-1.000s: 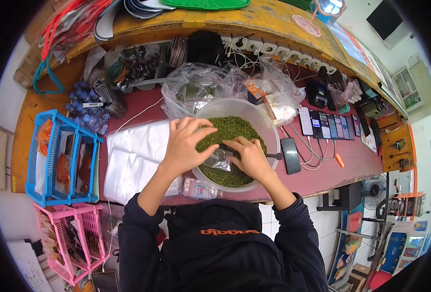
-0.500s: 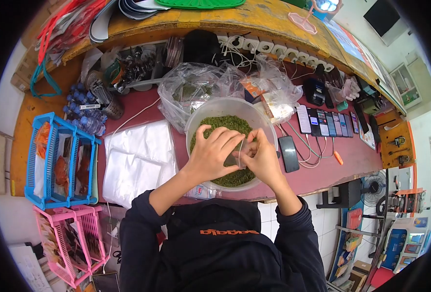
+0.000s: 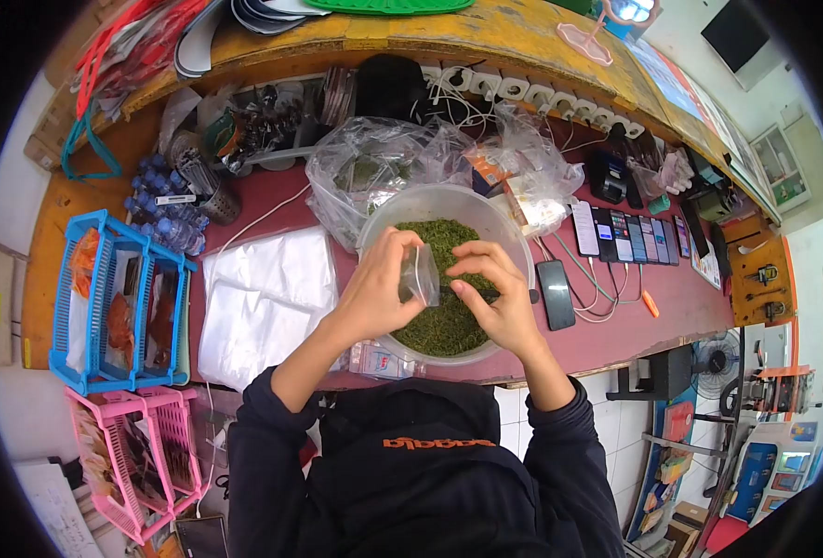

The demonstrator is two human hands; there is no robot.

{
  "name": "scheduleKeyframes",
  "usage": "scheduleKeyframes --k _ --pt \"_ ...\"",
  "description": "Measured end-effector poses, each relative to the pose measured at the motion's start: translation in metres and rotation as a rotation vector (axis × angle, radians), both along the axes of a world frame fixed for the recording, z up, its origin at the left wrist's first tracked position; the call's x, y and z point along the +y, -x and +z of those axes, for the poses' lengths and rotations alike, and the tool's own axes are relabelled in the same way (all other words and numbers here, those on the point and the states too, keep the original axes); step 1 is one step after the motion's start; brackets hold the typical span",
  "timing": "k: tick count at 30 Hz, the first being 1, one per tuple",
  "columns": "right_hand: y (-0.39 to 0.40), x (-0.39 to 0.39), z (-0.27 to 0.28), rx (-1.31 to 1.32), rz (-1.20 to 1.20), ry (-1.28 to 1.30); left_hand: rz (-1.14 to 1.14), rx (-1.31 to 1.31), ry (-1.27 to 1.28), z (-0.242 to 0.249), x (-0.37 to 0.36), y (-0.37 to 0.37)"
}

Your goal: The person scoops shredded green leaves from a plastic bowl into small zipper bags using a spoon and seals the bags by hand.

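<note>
A round, clear plastic tub (image 3: 517, 244) stands in front of me, holding a loose mass of chopped green, dried-looking leaves (image 3: 441, 337). Over its left half, my left hand (image 3: 381, 285) is closed on a small clear plastic bag (image 3: 421, 275), gripping it by its left side. My right hand (image 3: 495, 296) hovers over the leaves to the right of the bag, apart from it. Its fingers are curled, with thumb and forefinger separated, and no object shows between them. Whether anything is inside the small bag is hard to make out.
White plastic sheets or bags (image 3: 267, 307) lie left of the tub. Behind it sits a large clear bag (image 3: 356, 172) with green contents. Several phones (image 3: 623, 237) on cables and a dark phone (image 3: 555, 294) lie to the right. A blue basket (image 3: 119, 302) stands far left.
Both hands were together at the small bag. Now the right hand has let go and drawn away from it, while the left hand has turned and shifted slightly left with the bag.
</note>
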State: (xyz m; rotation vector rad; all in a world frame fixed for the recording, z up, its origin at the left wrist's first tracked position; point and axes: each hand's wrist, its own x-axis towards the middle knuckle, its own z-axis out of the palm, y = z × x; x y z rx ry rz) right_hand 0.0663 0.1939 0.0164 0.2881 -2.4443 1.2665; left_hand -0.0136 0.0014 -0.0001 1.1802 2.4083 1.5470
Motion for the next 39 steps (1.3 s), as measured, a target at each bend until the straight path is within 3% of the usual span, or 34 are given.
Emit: scheduleKeyframes --k 2,7,9,14,17,19,20,23,24,27,34,39 --pt "-0.001 -0.005 0.009 -0.098 0.067 0.101 -0.025 0.095 0.038 0.001 0.003 -0.004" --pt "-0.006 -0.008 0.009 -0.163 0.112 0.023 -0.201 0.264 0.153 0.013 0.009 -0.009" --pt "-0.014 -0.008 0.017 -0.153 -0.042 -0.235 -0.176 0.303 0.173 0.014 0.007 -0.009" --pt "-0.018 -0.012 0.021 -0.182 -0.085 -0.402 -0.062 0.498 0.214 0.009 0.011 -0.015" --pt "-0.010 -0.010 0.007 -0.036 -0.192 -0.359 0.071 0.527 0.175 0.009 0.002 -0.004" --pt "-0.002 -0.005 -0.017 -0.094 -0.286 -0.550 0.134 0.492 0.179 0.016 -0.011 0.005" --pt "-0.004 -0.001 -0.027 -0.173 -0.220 -0.684 0.169 0.455 0.125 0.017 -0.019 0.011" --pt "-0.003 0.000 -0.061 -0.375 -0.101 -0.629 0.216 0.434 0.063 0.022 -0.039 0.021" --pt "0.000 -0.004 -0.061 -0.234 -0.151 -0.685 0.220 0.403 -0.016 0.021 -0.042 0.023" --pt "0.013 -0.020 -0.059 -0.278 -0.170 -0.786 0.209 0.380 -0.102 0.021 -0.042 0.022" --pt "0.003 -0.019 -0.026 -0.341 -0.030 -0.388 0.179 0.224 -0.166 0.016 -0.039 0.020" --pt "-0.008 0.023 -0.018 -0.448 -0.106 -0.113 0.182 0.048 -0.227 0.007 -0.035 0.020"
